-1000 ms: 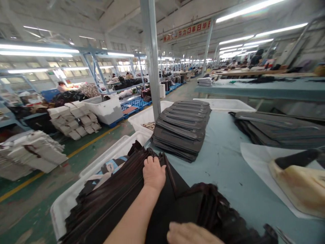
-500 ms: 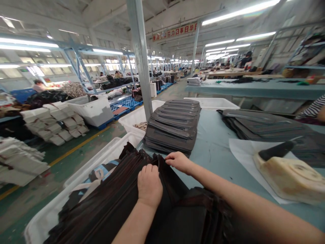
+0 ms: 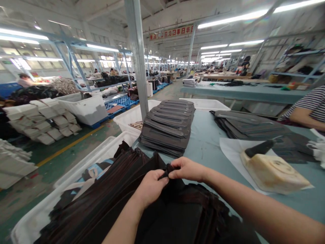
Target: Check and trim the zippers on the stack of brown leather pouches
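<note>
Dark fabric panels (image 3: 162, 217) pinched between left hand (image 3: 152, 186), right hand (image 3: 186, 168).

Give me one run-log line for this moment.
left hand: pinches dark fabric panel | right hand: pinches same panel | beside: stacked grey panels on table

A stack of dark panels (image 3: 167, 128) sits at 12 o'clock on the blue-grey surface (image 3: 205, 145), with a second stack (image 3: 243, 123) at 2 o'clock. A cream block (image 3: 273, 173) with a black handle rests on white paper (image 3: 228, 149) at 3 o'clock. A co-worker's striped sleeve (image 3: 313, 108) shows at 2 o'clock, a white bin (image 3: 127, 120) at 11, and white bundles (image 3: 43, 118) at 10.
</note>
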`<control>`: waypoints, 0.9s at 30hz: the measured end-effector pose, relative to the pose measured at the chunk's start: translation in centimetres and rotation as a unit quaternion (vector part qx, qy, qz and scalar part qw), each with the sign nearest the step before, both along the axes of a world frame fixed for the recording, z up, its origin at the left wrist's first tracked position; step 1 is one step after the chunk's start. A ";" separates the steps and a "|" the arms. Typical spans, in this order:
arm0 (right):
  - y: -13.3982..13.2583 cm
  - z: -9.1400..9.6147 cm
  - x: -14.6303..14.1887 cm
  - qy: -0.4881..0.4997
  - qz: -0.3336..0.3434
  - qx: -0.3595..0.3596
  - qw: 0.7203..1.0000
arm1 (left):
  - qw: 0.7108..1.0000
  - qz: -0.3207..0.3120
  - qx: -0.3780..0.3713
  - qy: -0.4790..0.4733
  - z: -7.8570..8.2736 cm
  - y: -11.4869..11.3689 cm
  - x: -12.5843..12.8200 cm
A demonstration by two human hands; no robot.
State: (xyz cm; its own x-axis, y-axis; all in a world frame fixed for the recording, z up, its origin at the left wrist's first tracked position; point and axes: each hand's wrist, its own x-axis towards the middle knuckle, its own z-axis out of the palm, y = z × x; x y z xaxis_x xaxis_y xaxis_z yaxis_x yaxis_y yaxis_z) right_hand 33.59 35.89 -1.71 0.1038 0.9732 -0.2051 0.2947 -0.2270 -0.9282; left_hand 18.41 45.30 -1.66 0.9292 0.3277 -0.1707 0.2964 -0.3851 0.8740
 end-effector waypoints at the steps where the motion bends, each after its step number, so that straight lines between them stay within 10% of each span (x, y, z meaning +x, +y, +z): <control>1: -0.3 0.2 -0.1 0.031 -0.004 -0.004 1.000 | 1.000 -0.005 0.002 0.003 0.0 -0.2 0.0; 14: -1.1 0.5 -1.8 -0.039 -0.124 -0.084 0.988 | 0.953 -0.062 0.293 0.050 0.7 -3.6 0.0; 20: -1.4 0.4 -1.9 0.135 -0.224 -0.145 0.954 | 0.943 -0.084 0.311 0.082 1.3 -4.2 -0.3; 27: -2.3 0.3 -1.3 0.166 -0.141 -0.131 0.967 | 0.933 -0.089 0.343 0.066 0.5 -4.2 -0.2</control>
